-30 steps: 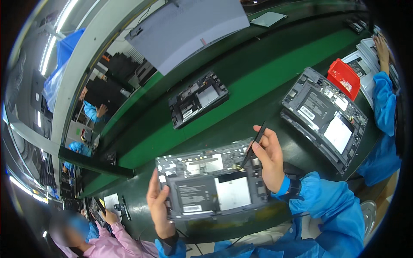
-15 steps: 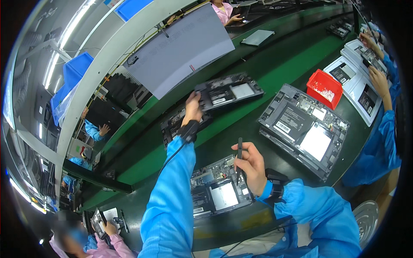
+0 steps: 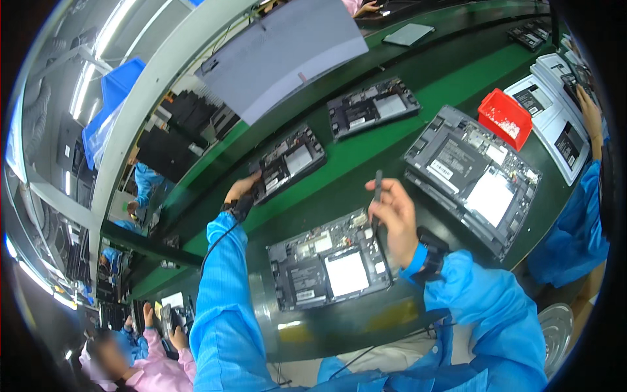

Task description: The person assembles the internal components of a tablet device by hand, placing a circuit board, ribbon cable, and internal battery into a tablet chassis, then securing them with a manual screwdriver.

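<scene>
My left hand point(image 3: 243, 189) is closed on the near left corner of an opened laptop base point(image 3: 286, 166), which lies on the green strip of the bench. Its fingertips are partly hidden by that base. A slim black tapered tool point(image 3: 377, 186) is pinched upright in my right hand point(image 3: 396, 212); I cannot make out its exact kind. Just left of and below that hand, another opened laptop base point(image 3: 313, 264) lies flat in front of me, showing its dark battery, circuit board and a bright silver panel. The tool's lower end is near this base's upper right corner.
A third opened base point(image 3: 372, 108) lies farther back. On the right are stacked larger bases point(image 3: 457, 176), a red bin point(image 3: 505, 119) of small white pieces and white casings point(image 3: 568, 147) beside a co-worker's hand point(image 3: 590, 111). A grey panel point(image 3: 287, 55) and metal post point(image 3: 140, 98) stand at the back left.
My left hand has let go of the base it held raised, which now lies farther back, and has moved left and nearer to another base. My right hand still holds the black tool.
</scene>
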`<action>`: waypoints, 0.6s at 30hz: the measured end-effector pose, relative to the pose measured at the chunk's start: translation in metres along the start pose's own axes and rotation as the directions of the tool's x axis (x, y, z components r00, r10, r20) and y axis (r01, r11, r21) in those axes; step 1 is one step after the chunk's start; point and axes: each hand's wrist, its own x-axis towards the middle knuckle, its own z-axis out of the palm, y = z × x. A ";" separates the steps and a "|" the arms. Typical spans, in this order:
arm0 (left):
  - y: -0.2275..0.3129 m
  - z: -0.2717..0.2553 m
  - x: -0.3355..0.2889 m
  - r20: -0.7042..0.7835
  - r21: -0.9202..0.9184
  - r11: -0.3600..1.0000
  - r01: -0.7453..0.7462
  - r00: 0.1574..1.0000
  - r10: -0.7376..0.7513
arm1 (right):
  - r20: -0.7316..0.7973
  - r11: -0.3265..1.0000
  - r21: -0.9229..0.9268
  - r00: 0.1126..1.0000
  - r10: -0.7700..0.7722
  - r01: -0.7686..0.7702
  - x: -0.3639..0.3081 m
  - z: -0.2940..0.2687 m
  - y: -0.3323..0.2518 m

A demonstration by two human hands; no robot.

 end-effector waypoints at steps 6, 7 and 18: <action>0.010 0.013 -0.004 -0.108 -0.540 0.841 -0.046 0.994 -0.015 | -0.039 0.984 -0.163 0.996 -0.078 0.071 0.016 -0.008 0.002; 0.012 0.011 -0.011 -0.106 -0.583 0.807 -0.090 0.994 0.034 | -0.042 0.981 -0.176 0.995 -0.091 0.083 0.017 -0.007 0.003; -0.035 0.022 -0.262 -0.157 -0.652 0.733 -0.196 0.980 0.123 | -0.161 0.954 -0.191 0.951 -0.264 0.233 0.014 -0.007 -0.014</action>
